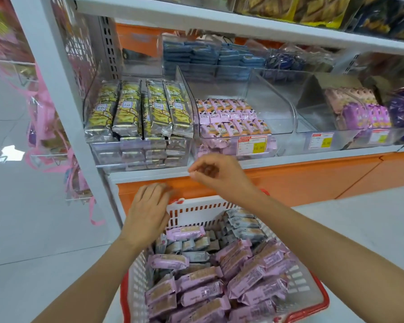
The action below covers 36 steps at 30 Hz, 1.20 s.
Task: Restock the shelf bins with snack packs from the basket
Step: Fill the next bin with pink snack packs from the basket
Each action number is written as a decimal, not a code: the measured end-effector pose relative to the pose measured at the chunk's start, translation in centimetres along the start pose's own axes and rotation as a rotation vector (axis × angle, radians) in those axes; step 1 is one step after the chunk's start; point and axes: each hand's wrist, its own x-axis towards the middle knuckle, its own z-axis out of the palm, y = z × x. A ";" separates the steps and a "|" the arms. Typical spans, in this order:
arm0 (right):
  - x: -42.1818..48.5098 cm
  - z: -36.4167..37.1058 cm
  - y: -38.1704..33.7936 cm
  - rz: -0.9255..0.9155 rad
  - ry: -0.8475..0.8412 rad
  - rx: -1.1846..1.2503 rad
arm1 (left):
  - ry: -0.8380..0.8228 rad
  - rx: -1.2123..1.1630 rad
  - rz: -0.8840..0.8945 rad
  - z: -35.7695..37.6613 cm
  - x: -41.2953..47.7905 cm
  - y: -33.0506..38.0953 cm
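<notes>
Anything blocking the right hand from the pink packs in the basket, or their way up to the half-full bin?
Nothing visible. The pink packs lie uncovered in the basket below the right hand; the half-full bin is open on top.

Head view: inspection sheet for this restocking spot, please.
surface: white shelf carrying clear bins, the middle ones partly empty.
job's things: basket full of pink packs and grey packs; yellow packs fill the left bin.
clutter: nothing seen.
grippers: left hand lies at the basket's rim; right hand, loosely curled, holds nothing, before the shelf edge.
cables: nothing seen.
surroundings: pale floor; pink ribbons hanging at left.
</notes>
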 end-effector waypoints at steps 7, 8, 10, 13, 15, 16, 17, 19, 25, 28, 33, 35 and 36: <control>-3.8 8.6 9.4 0.278 -0.295 -0.262 | -0.342 0.000 -0.144 3.4 -5.0 -3.7; -4.2 9.5 10.5 0.319 -0.334 -0.303 | -0.368 0.003 -0.158 3.9 -5.7 -4.0; -4.7 11.1 12.6 0.378 -0.389 -0.350 | -0.397 -0.037 -0.169 4.8 -6.9 -4.5; -5.1 13.1 14.9 0.419 -0.424 -0.418 | -0.376 -0.092 -0.176 5.3 -7.2 -4.4; -5.3 14.4 16.0 0.439 -0.448 -0.455 | -0.372 -0.095 -0.188 5.4 -7.2 -4.2; -5.4 14.9 16.4 0.443 -0.459 -0.475 | -0.370 -0.103 -0.193 5.4 -7.2 -4.1; -5.5 15.5 16.7 0.441 -0.463 -0.496 | -0.364 -0.109 -0.195 5.3 -7.2 -4.0; -5.7 16.3 17.3 0.421 -0.449 -0.547 | -0.378 -0.109 -0.205 5.3 -7.3 -4.0; -6.3 17.3 18.1 0.360 -0.422 -0.691 | -0.383 -0.103 -0.198 4.9 -7.3 -3.9; -6.3 16.6 17.8 0.319 -0.398 -0.650 | -0.400 -0.088 -0.198 4.6 -7.1 -3.8; -5.3 12.9 15.7 0.216 -0.314 -0.426 | -0.271 -0.080 -0.094 4.1 -5.4 -3.1; -4.7 10.9 14.1 0.185 -0.268 -0.313 | -0.223 -0.206 -0.051 3.9 -4.1 -2.1; -4.4 9.8 13.0 0.183 -0.254 -0.262 | -0.216 -0.282 -0.045 3.7 -3.5 -1.5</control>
